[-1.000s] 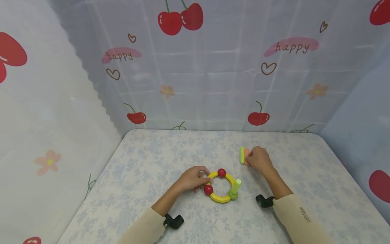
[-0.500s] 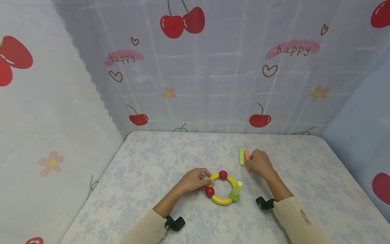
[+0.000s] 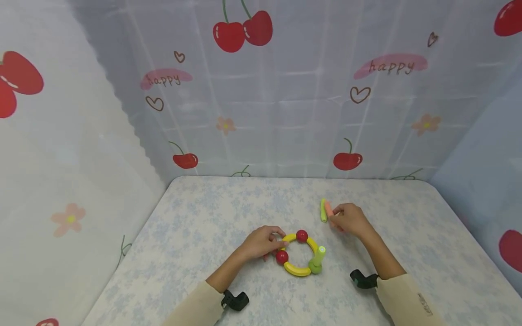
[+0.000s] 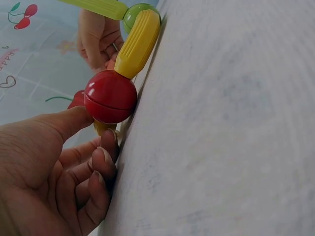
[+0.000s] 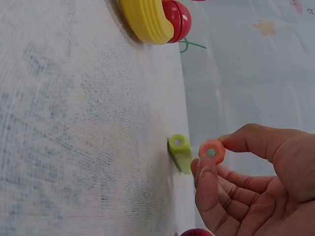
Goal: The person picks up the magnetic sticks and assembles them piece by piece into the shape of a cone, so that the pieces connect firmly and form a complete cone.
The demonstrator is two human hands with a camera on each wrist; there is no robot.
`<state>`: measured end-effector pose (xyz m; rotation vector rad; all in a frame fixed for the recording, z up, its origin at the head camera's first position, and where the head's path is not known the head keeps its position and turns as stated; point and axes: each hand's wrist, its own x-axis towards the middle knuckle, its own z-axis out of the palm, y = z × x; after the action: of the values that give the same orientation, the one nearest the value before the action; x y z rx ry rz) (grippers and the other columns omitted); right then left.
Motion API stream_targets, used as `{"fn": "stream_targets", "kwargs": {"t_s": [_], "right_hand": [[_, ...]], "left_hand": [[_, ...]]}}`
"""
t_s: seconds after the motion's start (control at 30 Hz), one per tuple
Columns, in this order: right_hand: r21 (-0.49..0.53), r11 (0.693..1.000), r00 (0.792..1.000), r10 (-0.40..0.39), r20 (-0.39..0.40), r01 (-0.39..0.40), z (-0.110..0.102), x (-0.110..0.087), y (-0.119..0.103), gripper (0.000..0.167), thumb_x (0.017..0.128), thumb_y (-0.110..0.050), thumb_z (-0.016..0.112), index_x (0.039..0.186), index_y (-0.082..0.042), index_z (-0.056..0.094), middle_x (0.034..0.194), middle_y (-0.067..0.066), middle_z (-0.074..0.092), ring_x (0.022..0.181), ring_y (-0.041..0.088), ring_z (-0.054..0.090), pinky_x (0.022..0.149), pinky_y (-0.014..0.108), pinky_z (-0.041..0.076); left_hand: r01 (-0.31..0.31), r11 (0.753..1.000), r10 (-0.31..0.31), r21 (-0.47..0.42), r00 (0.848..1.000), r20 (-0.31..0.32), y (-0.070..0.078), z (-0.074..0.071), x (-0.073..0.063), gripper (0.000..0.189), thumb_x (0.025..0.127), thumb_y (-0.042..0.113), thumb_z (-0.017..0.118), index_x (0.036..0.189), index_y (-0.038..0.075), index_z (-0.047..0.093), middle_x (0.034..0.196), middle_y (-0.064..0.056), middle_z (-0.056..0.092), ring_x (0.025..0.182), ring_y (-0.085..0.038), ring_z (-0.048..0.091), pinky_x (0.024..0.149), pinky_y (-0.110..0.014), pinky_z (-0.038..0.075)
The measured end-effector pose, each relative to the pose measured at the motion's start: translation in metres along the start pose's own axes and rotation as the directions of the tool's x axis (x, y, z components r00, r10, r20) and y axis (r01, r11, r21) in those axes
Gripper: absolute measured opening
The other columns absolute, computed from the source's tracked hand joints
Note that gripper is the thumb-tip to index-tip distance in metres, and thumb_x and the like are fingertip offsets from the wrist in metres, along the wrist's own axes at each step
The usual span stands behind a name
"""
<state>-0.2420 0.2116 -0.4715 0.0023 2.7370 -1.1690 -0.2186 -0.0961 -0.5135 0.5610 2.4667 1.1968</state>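
Note:
A ring of yellow curved magnetic rods (image 3: 297, 271) lies on the table, joined by two red balls (image 3: 282, 257) and a green ball (image 3: 315, 266). From the green ball a light green stick (image 3: 321, 254) rises at a slant. My left hand (image 3: 261, 241) pinches the ring's left curved rod, thumb against a red ball (image 4: 110, 96) in the left wrist view. Further back, my right hand (image 3: 351, 218) pinches an orange magnetic stick (image 3: 329, 209) between thumb and fingers; its round end with a metal disc (image 5: 210, 152) faces the right wrist camera. Beside it lies another light green stick (image 3: 323, 212).
The table (image 3: 228, 199) has a pale blue mottled cover. A cherry-printed curtain (image 3: 281, 113) stands behind it and along both sides. Each wrist wears a black camera mount (image 3: 235, 300).
My right hand has drawn the orange stick up off the table, tilting it beside the green one. The left hand keeps its hold, the ring shifting slightly right in view.

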Motion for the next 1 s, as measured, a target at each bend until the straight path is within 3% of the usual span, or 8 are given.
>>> {"fn": "stream_targets", "kwargs": {"t_s": [0.23,0.53,0.77,1.0], "right_hand": [[0.114,0.988,0.992,-0.114,0.059,0.106,0.006,0.001,0.001,0.030,0.097,-0.014,0.068,0.120,0.005,0.063,0.076,0.006,0.066,0.065,0.018,0.060,0.061,0.031,0.054],[0.234,0.936,0.945,-0.298,0.138,0.261,0.016,0.004,-0.003,0.029,0.098,-0.012,0.066,0.121,0.005,0.062,0.077,0.006,0.064,0.065,0.023,0.060,0.060,0.033,0.056],[0.296,0.908,0.926,-0.349,0.144,0.296,0.022,0.000,-0.010,0.028,0.096,-0.011,0.070,0.119,0.003,0.061,0.088,0.012,0.068,0.067,0.034,0.062,0.057,0.034,0.056],[0.298,0.901,0.915,-0.372,0.156,0.316,0.026,-0.001,-0.012,0.028,0.095,-0.007,0.070,0.120,0.001,0.060,0.096,0.013,0.071,0.073,0.039,0.064,0.057,0.034,0.055]], "left_hand": [[-0.003,1.000,0.003,0.004,1.000,0.007,0.000,0.001,0.001,0.026,0.095,0.039,0.072,0.112,0.021,0.069,0.061,0.003,0.061,0.038,-0.012,0.047,0.039,-0.026,0.046],[0.000,1.000,0.000,0.011,1.000,0.002,-0.002,0.000,0.001,0.026,0.094,0.041,0.072,0.112,0.022,0.070,0.061,0.004,0.062,0.038,-0.012,0.048,0.039,-0.027,0.046],[-0.012,1.000,0.012,0.002,1.000,0.001,-0.002,0.000,0.000,0.026,0.095,0.040,0.072,0.112,0.021,0.070,0.061,0.003,0.063,0.037,-0.013,0.048,0.039,-0.027,0.046],[-0.007,1.000,0.007,-0.001,1.000,0.003,-0.003,-0.001,0.002,0.025,0.095,0.040,0.073,0.112,0.022,0.070,0.061,0.003,0.063,0.038,-0.012,0.048,0.039,-0.026,0.046]]}}
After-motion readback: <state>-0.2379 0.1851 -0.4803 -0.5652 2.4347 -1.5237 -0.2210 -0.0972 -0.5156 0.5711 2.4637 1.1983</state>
